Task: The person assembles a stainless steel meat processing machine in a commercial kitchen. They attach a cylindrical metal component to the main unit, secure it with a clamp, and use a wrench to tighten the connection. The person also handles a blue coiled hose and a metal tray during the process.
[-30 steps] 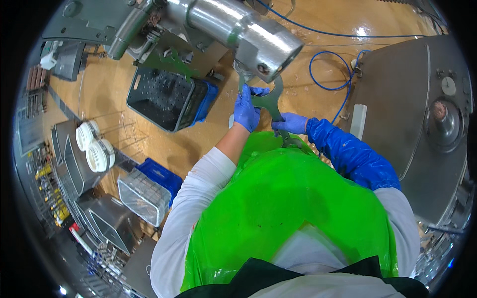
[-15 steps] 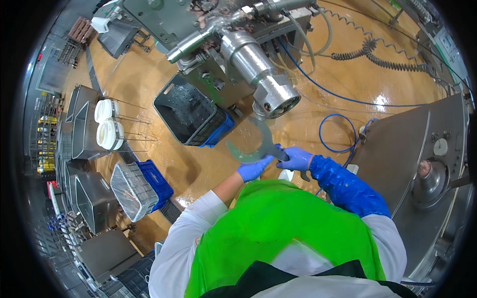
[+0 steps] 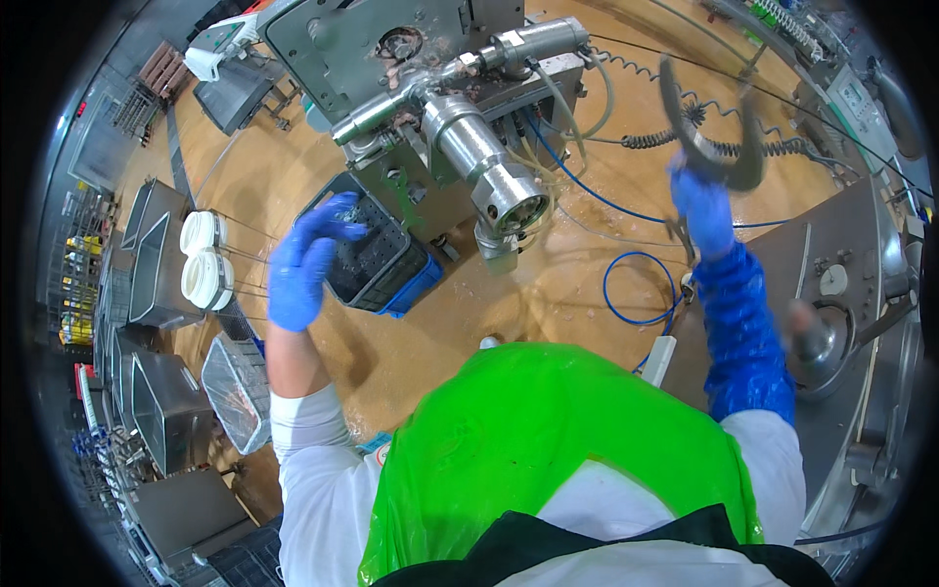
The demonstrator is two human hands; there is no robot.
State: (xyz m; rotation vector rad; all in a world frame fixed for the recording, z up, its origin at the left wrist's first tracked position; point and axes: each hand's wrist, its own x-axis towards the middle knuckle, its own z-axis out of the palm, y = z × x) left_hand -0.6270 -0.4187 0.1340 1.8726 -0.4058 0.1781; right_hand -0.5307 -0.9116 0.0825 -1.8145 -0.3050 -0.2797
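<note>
Holding the wrench: the big grey two-pronged wrench (image 3: 721,171) is held up at about 2 o'clock by the right hand (image 3: 702,215), with the blue-gloved fingers closed around its handle; a bit blurry there.
Prongs: pointed up toward 12, with the dark coiled cable (image 3: 646,141) partly covered by them from this angle.
Right forearm: wrapped in a shiny blue sleeve (image 3: 738,333), with the steel cabinet (image 3: 856,230) seen just beside it, toward 3 o'clock.
Left hand: the gloved left hand (image 3: 303,274) is held out at 9 o'clock, fingers open and loosely curved; the near edge of the black crate (image 3: 396,279) is overlapped by it, but whether it's touched can't be told.
Crates: the black one is backed by a blue crate (image 3: 421,284), both on the tan floor (image 3: 460,303).
Machine: a shiny steel tube (image 3: 479,157) is stuck out at 12 o'clock, well apart from the wrench; pinkish bits are smeared around the round opening (image 3: 399,44) above it.
Hose: a blue hose (image 3: 638,252) is looped on the floor around 3 o'clock.
Apron: bright green apron (image 3: 548,421), seen between 5 and 6 o'clock.
</note>
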